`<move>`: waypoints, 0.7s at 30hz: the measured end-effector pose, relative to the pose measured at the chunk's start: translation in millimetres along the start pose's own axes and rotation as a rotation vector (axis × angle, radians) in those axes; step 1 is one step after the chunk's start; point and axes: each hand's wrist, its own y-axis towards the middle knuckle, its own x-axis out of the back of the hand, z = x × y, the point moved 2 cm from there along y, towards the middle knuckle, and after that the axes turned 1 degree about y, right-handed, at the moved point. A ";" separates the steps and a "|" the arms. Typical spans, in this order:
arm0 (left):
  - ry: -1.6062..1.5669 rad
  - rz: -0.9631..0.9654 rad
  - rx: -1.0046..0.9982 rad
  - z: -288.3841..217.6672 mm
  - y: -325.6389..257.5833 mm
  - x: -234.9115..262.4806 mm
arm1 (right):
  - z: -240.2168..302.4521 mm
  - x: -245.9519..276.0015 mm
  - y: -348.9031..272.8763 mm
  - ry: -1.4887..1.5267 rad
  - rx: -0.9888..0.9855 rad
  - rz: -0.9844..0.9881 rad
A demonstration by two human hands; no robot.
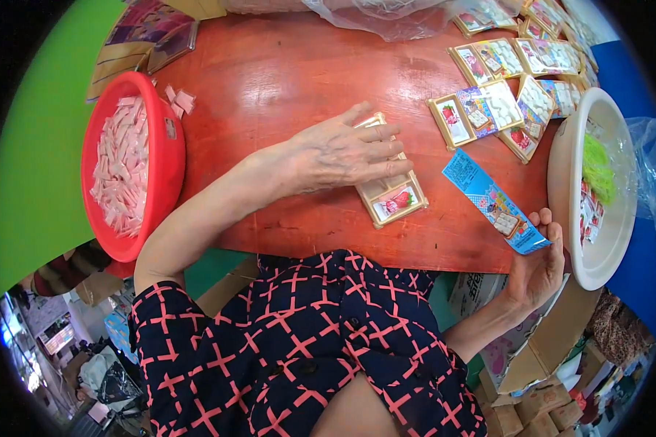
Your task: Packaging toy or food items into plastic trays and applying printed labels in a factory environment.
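Note:
My left hand point(342, 153) reaches across a small pale-yellow tray point(375, 191), its fingers stretched out and apart over the tray's upper part. A packet with a strawberry picture point(397, 203) lies in the tray's near compartment; my hand hides much of the rest. Off to the right, my right hand point(538, 269) pinches one end of a blue printed card strip point(492, 204) between thumb and fingers. The strip slants up and left, toward the tray. Whether its far end touches the table cannot be seen.
A red basin point(169, 164) of small pink-white packets stands at the left, with a few loose packets point(182, 100) beside it. At the right sits a white basin point(561, 167) with green shreds. Several filled trays point(481, 113) lie at the upper right; clear plastic point(386, 18) lies at the far edge.

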 end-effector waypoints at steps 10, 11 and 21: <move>-0.252 -0.126 0.209 6.6 -43.7 -1.3 | 3.4 0.5 6.0 -0.080 0.042 -0.223; -0.256 -0.127 0.210 5.7 -49.0 -3.0 | 3.1 -0.5 8.4 -0.086 0.044 -0.212; 0.059 -0.826 0.497 62.9 -78.7 40.7 | 18.4 -8.3 17.8 -0.129 0.087 -0.034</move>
